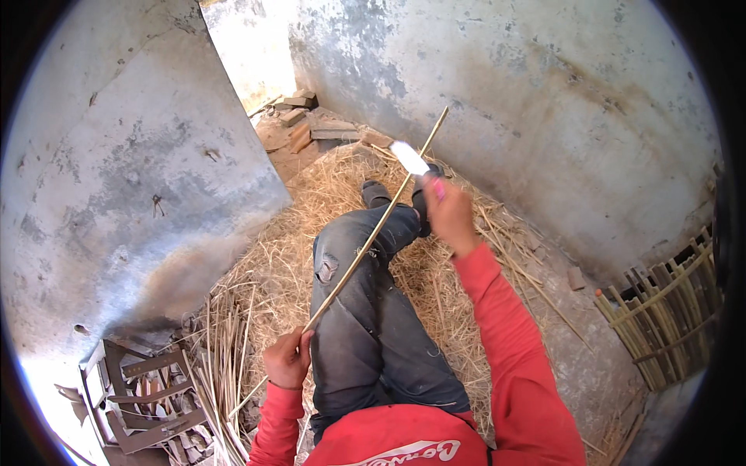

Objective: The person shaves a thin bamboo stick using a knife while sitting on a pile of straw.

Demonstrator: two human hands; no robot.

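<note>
A long, thin cane stick [371, 239] slants across my legs, its far tip up near the wall. My left hand [287, 357] is closed around its lower part, beside my left thigh. In my right hand [451, 211] is a knife with a pink handle, held out past my knees. The bright knife blade [409, 158] lies against or just over the upper part of the stick; I cannot tell whether they touch. Glare hides the blade's edge.
Straw and shavings [287, 256] cover the floor under my legs. Split strips [225, 349] lie at the left, near a broken metal frame [151, 396]. A woven stick basket [664, 318] stands right. Bricks [322, 128] are stacked by the doorway. Walls [497, 101] rise both sides.
</note>
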